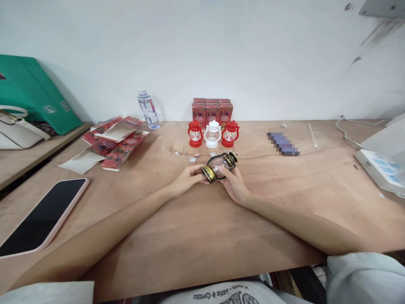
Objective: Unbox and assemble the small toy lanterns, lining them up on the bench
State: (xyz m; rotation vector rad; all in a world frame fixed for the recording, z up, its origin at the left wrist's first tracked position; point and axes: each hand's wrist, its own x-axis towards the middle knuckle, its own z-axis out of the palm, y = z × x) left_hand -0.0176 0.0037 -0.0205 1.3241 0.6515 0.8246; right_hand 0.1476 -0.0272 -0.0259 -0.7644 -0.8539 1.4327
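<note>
A small black and gold lantern (pixel 220 166) is tilted on its side between my two hands, its base toward the left and its top toward the upper right. My left hand (pixel 189 179) grips the gold base. Around the clear globe and frame, my right hand (pixel 233 182) is closed, with the thumb on the globe. Behind it stand a red lantern (pixel 195 134), a white lantern (pixel 212 134) and another red lantern (pixel 230 134), all upright. Small metal and white parts (pixel 193 159) lie scattered just beyond my hands.
Red boxes (pixel 212 112) stand against the wall. Flattened red cartons (pixel 122 147), a water bottle (pixel 148 109) and a phone (pixel 44 217) are at the left. A blurred purple item (pixel 283 144) and a white box (pixel 381 169) lie at the right on the wooden table (pixel 190 240).
</note>
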